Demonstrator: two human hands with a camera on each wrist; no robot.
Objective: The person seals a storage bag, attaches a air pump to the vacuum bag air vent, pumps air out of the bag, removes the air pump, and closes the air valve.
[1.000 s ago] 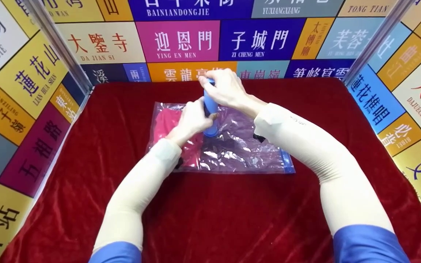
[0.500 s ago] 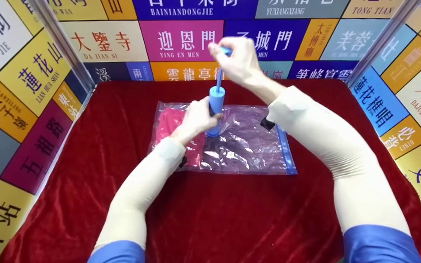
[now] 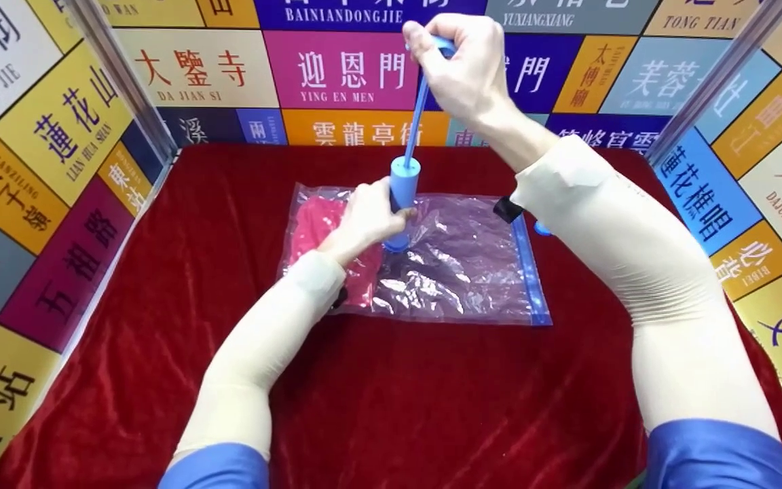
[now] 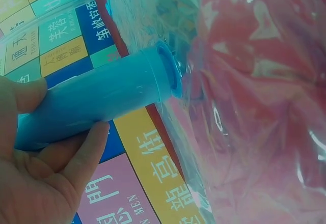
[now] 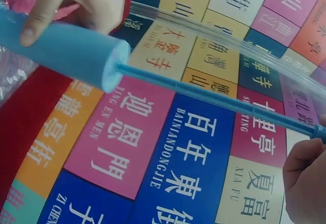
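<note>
A blue hand pump (image 3: 404,180) stands nearly upright on a clear plastic storage bag (image 3: 462,278). My left hand (image 3: 362,219) grips the pump's barrel (image 4: 97,99), fingers and thumb wrapped around it. High above, my right hand (image 3: 469,68) holds the handle, and the thin pump rod (image 5: 214,96) is drawn far out of the barrel. In the left wrist view the barrel's flared lower end (image 4: 170,68) sits against the plastic. Folded pink cloth (image 3: 313,227) fills the bag's left part; the rest lies flat and wrinkled. A blue zip strip (image 3: 532,285) runs along the bag's right edge.
Dark red velvet (image 3: 459,394) covers the table. Printed sign panels (image 3: 347,68) stand behind and at both sides, with clear corner posts (image 3: 129,88). A small blue object (image 3: 542,229) shows partly beside the right sleeve (image 3: 567,183).
My right hand has risen from just above the barrel, drawing the pump rod out upward. The left hand keeps its grip on the barrel. The small blue object has come into view.
</note>
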